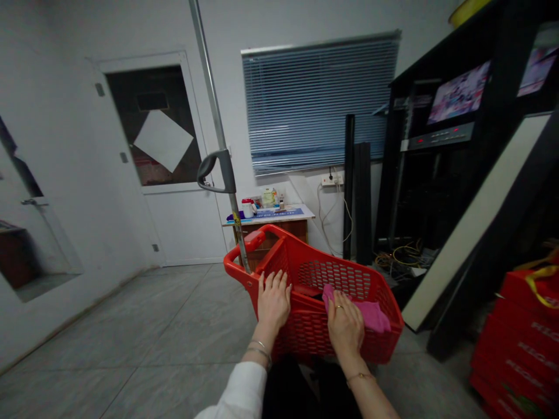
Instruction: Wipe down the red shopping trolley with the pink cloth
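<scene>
A red plastic shopping cart (325, 331) with perforated walls stands right in front of me. My left hand (274, 298) rests on its near rim, close to the handle end, fingers stretched out over the edge. Further along that rim, my right hand (346, 323) is closed over a pink cloth (373, 316). Part of the cloth spreads to the right across the rim, and part is covered by my fingers. A tall metal pole (209, 87) with a grey loop grip (217, 171) rises at the cart's handle end.
Behind the cart stands a small cabinet (279, 216) with bottles and packages on top. Red boxes (519, 343) are stacked at the right, near a leaning pale panel (476, 227). A dark rack (395, 169) holds screens. Loose cables (404, 256) lie on the floor; a white door (179, 227) is at left.
</scene>
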`<state>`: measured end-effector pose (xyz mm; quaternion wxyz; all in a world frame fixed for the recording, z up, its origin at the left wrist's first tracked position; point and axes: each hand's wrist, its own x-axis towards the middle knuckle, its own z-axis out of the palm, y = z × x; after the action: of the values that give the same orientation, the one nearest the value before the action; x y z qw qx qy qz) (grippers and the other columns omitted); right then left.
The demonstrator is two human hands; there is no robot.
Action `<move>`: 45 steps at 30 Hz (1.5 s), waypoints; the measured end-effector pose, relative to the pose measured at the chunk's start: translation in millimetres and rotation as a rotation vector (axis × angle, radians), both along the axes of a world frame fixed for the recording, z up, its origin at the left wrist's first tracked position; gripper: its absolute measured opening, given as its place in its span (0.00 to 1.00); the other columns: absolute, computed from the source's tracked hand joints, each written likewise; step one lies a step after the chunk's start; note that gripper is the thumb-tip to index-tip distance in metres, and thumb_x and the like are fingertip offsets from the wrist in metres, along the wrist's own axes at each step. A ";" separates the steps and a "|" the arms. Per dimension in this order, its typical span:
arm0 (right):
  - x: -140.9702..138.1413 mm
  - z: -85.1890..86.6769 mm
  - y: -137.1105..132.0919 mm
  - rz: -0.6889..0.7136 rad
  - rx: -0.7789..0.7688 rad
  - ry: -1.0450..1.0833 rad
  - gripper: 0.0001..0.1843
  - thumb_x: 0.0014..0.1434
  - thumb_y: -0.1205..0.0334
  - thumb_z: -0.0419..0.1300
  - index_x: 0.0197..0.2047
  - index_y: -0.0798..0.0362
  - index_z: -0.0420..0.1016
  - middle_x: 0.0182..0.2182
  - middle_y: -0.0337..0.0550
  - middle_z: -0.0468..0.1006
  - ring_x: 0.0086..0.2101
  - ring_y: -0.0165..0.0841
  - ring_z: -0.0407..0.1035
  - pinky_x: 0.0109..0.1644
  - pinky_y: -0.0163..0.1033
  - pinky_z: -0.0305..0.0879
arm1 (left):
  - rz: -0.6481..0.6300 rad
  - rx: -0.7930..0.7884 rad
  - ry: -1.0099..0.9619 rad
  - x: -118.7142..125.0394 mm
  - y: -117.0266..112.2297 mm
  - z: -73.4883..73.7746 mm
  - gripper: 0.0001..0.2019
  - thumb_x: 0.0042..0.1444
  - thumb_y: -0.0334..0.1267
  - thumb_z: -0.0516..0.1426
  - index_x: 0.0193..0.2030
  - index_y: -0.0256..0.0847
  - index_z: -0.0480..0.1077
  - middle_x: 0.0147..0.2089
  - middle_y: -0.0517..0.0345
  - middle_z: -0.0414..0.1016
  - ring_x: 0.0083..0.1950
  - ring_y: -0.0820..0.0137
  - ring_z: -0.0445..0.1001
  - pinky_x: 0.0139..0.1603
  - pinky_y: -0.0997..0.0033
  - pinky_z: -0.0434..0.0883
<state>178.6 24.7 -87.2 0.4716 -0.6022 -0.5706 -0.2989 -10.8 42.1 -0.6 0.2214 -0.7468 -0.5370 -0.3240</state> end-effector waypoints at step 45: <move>11.7 12.4 -5.2 0.160 -0.125 -0.131 0.22 0.71 0.57 0.45 0.55 0.55 0.76 0.48 0.49 0.81 0.44 0.34 0.74 0.48 0.39 0.60 | -0.018 -0.010 0.030 -11.2 4.8 3.6 0.20 0.68 0.43 0.46 0.61 0.47 0.69 0.62 0.56 0.72 0.65 0.60 0.66 0.73 0.47 0.49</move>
<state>190.3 19.5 -74.8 0.4170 -0.5621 -0.6642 -0.2626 -21.9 46.9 3.0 0.2228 -0.7575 -0.5285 -0.3120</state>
